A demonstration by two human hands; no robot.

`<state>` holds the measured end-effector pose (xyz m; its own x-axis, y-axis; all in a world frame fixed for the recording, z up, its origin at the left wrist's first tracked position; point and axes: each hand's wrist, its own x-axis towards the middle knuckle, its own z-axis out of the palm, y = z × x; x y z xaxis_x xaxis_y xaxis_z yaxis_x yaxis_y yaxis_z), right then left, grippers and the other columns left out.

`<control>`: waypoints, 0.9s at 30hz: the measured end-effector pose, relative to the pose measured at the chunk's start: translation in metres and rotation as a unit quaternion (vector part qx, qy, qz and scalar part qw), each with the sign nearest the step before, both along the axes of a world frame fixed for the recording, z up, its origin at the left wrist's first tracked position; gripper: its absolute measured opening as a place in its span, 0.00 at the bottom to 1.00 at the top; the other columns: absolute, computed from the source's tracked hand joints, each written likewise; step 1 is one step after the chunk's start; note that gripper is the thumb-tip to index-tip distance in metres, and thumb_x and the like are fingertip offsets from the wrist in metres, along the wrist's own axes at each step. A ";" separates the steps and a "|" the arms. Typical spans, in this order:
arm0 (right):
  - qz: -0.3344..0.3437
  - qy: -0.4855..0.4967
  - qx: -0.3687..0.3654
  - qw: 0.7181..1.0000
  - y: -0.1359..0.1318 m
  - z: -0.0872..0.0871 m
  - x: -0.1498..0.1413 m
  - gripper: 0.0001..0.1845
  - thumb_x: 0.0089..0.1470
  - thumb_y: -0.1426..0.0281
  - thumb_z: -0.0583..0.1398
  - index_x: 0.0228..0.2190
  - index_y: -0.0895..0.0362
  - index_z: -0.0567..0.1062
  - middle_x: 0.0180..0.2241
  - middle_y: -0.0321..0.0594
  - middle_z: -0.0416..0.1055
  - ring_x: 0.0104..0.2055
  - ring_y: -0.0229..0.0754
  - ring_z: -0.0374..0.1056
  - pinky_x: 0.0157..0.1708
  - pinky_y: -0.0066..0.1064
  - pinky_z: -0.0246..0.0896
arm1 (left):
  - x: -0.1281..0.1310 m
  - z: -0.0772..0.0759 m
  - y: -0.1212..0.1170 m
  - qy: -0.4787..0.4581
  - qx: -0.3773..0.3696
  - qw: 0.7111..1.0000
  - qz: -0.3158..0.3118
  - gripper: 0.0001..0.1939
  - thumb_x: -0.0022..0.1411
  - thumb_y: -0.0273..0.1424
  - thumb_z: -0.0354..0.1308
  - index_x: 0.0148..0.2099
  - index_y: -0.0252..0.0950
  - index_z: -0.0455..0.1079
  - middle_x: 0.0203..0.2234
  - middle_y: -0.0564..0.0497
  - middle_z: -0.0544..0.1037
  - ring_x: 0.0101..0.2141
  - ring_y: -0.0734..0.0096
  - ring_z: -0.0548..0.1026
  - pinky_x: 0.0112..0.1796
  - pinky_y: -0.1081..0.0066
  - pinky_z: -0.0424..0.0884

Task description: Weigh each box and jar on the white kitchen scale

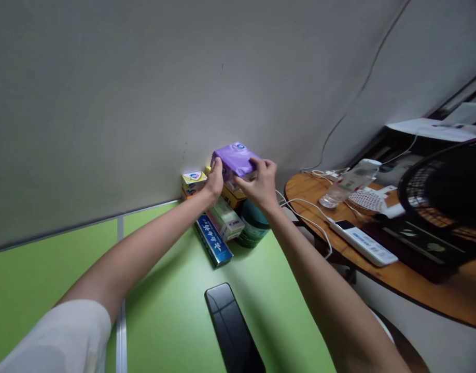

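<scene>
A purple plastic-wrapped pack [236, 158] is held between both hands above a cluster of boxes by the wall. My left hand [214, 180] presses its left side with the thumb up; the other fingers are mostly hidden. On the right side, my right hand [261, 181] grips the pack with thumb and fingers. Below are a yellow soap box [194, 178], a pale green-and-white box [227, 220], a blue toothpaste box [213, 241] and a dark green round tub [253, 228]. A yellow-orange box [233, 198] shows partly under the pack.
The green table [164, 311] meets the grey wall [125, 103]. A black phone [234, 329] lies near the front. On the wooden table [417, 290] at right are a clear bottle [349, 185], a white power strip [364, 242], cables and a black fan-like cage [420, 176].
</scene>
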<state>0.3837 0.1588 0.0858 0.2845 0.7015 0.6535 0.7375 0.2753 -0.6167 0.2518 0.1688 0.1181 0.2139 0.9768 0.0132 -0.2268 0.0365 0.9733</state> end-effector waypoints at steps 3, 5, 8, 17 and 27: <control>-0.005 0.028 -0.051 0.998 0.054 -0.010 0.005 0.33 0.37 0.66 0.65 0.47 0.60 0.69 0.48 0.49 0.57 0.55 0.56 0.57 0.58 0.48 0.53 | 0.006 0.003 0.040 -0.012 -0.047 0.998 -0.046 0.34 0.69 0.47 0.23 0.67 0.37 0.52 0.67 0.46 0.52 0.66 0.62 0.48 0.62 0.51 0.46; -0.006 0.042 -0.076 0.996 0.076 -0.018 0.005 0.32 0.39 0.66 0.65 0.48 0.61 0.69 0.49 0.50 0.56 0.55 0.56 0.57 0.58 0.48 0.52 | 0.008 -0.002 0.058 -0.008 -0.060 0.997 -0.050 0.35 0.69 0.48 0.23 0.66 0.36 0.53 0.67 0.45 0.52 0.66 0.60 0.46 0.62 0.49 0.44; -0.007 0.035 -0.100 0.994 0.092 -0.026 0.006 0.33 0.40 0.63 0.66 0.49 0.63 0.70 0.50 0.52 0.56 0.56 0.57 0.57 0.58 0.48 0.51 | 0.010 -0.012 0.069 -0.005 -0.068 0.996 -0.050 0.33 0.70 0.47 0.28 0.63 0.34 0.59 0.64 0.42 0.60 0.66 0.59 0.49 0.61 0.51 0.48; -0.005 -0.009 -0.106 0.994 0.054 -0.004 -0.009 0.41 0.41 0.53 0.66 0.52 0.62 0.65 0.62 0.62 0.46 0.65 0.67 0.42 0.59 0.60 0.39 | -0.003 -0.014 0.043 0.008 -0.063 0.997 -0.034 0.29 0.70 0.44 0.33 0.63 0.33 0.59 0.65 0.42 0.56 0.66 0.57 0.49 0.60 0.50 0.50; 0.404 0.084 -0.206 0.887 -0.190 -0.037 -0.150 0.17 0.56 0.70 0.58 0.48 0.52 0.71 0.47 0.43 0.72 0.48 0.46 0.68 0.48 0.39 0.66 | -0.177 -0.055 -0.175 0.171 -0.009 0.982 -0.082 0.21 0.60 0.41 0.56 0.55 0.42 0.72 0.56 0.45 0.72 0.58 0.53 0.66 0.60 0.49 0.54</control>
